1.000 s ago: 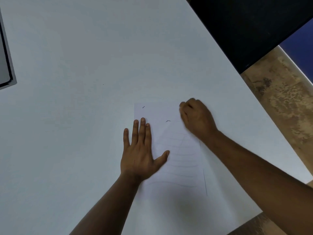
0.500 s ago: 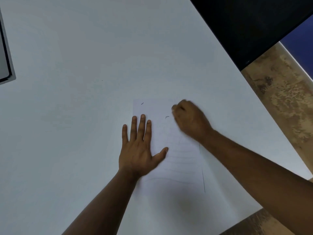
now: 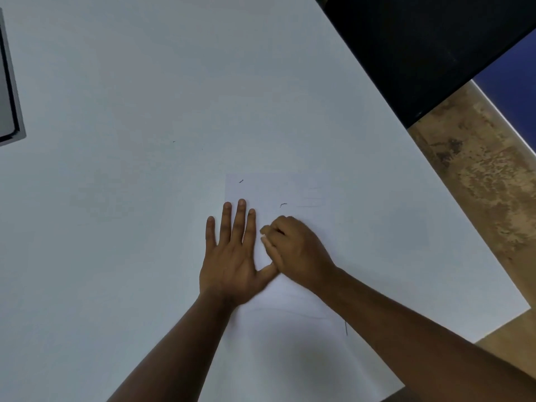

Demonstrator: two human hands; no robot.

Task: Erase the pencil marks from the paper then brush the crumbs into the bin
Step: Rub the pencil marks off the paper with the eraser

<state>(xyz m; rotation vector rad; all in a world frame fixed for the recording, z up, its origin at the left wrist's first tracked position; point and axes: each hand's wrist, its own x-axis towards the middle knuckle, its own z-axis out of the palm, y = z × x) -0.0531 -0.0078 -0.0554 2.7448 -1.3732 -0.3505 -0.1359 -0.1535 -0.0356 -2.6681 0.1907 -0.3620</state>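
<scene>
The right hand (image 3: 295, 250) has its fingers (image 3: 268, 237) curled tight, knuckles down on the paper (image 3: 290, 338); whether they pinch an eraser cannot be told. The left hand (image 3: 232, 256) lies flat at its 9 o'clock, fingers straight and spread, thumb reaching under the right hand, pressing the paper's left edge. The paper sits on the white tabletop (image 3: 145, 111), below centre. Two small dark crumbs lie on it: one (image 3: 283, 205) at 12 o'clock from the right hand, one (image 3: 241, 181) at 12 o'clock from the left fingertips. A dark panel (image 3: 420, 47) fills 1 o'clock; a grey object (image 3: 8, 91) sits at 9 o'clock.
</scene>
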